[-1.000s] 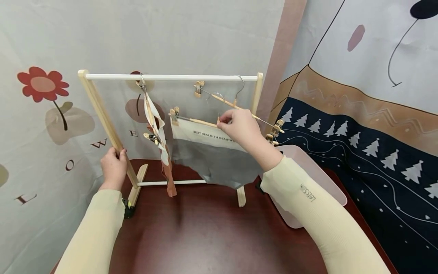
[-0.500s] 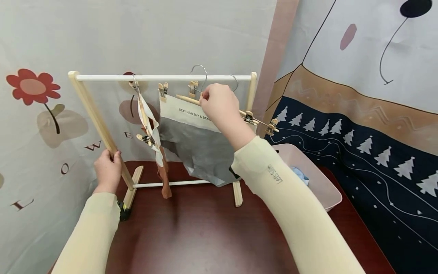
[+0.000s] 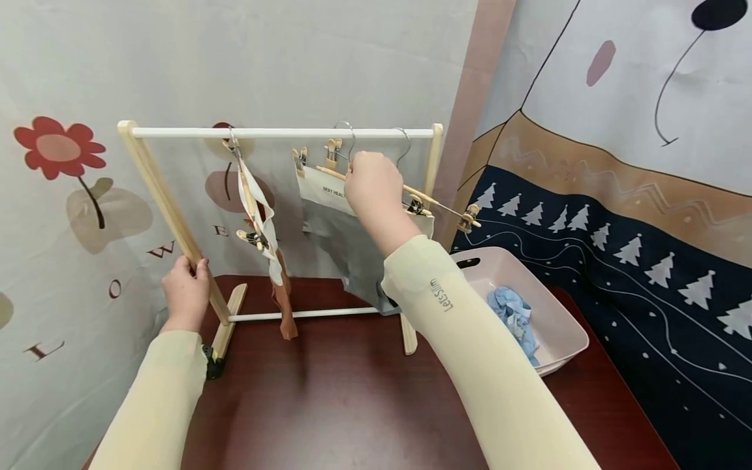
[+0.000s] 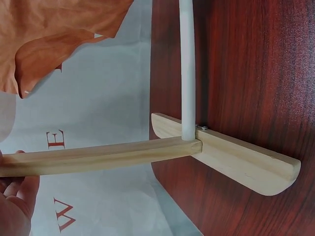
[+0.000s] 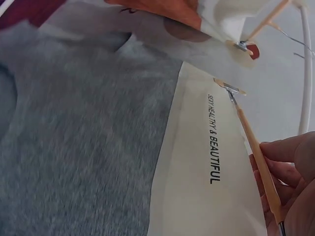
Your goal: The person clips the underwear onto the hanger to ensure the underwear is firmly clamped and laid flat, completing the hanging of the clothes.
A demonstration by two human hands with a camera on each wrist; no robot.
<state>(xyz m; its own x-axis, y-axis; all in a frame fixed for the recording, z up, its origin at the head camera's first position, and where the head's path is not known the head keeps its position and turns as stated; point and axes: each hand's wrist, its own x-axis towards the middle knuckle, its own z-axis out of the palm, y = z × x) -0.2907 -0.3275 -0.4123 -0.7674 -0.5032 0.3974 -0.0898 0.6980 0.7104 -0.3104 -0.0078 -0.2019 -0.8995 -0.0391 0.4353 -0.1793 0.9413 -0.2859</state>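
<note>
My right hand holds a wooden clip hanger by its bar. Clipped to it are grey underpants with a white, lettered waistband. The hanger's hook is at the top rod; whether it bears on the rod I cannot tell. My left hand grips the left upright of the small wooden rack. Behind the underpants, a second clip hanger hangs by its hook. Further left hangs a white and rust-brown garment, seen edge-on.
A pink bin with crumpled light-blue cloth in it stands right of the rack. The rack's foot rests on a dark red table. Printed curtains close off the back and right side.
My right hand has raised the hanger with the underpants, and its hook has come down from above the rod to rod level. The left hand keeps its grip. The bin's blue cloth shows more.
</note>
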